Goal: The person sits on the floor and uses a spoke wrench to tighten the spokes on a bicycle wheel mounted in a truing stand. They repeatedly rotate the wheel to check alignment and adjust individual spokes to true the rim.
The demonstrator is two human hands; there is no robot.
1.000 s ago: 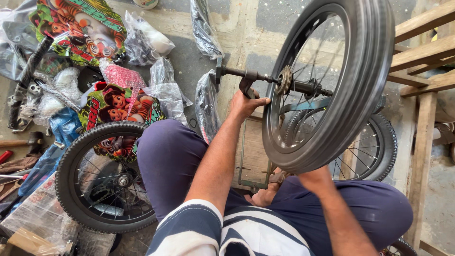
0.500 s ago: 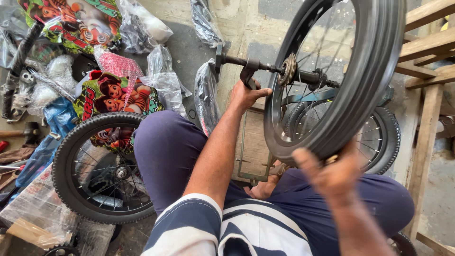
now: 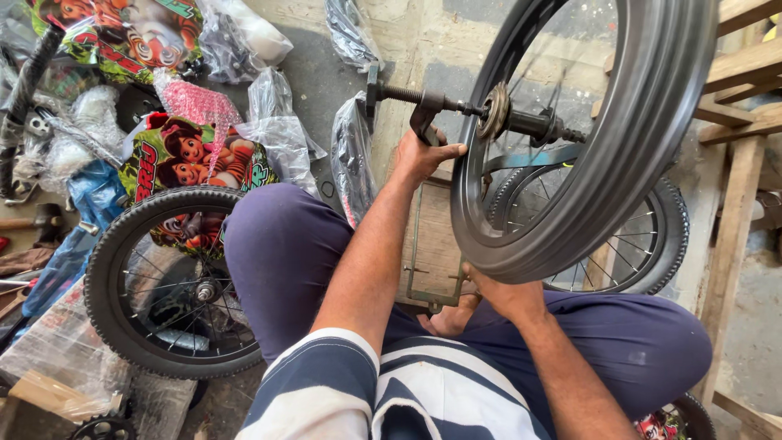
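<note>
Left hand (image 3: pixel 425 155) grasps the spanner (image 3: pixel 425 121) on the level axle (image 3: pixel 456 104); right hand (image 3: pixel 498 291) grips the wheel (image 3: pixel 603 155) rim from below.

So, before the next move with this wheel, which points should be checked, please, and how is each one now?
1. Left hand on the wrench at the axle: ok.
2. Right hand supports the rim wheel from below: ok.
3. Wrench seated fully on the nut: cannot tell.
4. Wheel resting on anything but the hands: cannot tell.
5. Space around: not ok, a tyred wheel and plastic bags lie close by the left knee.
</note>
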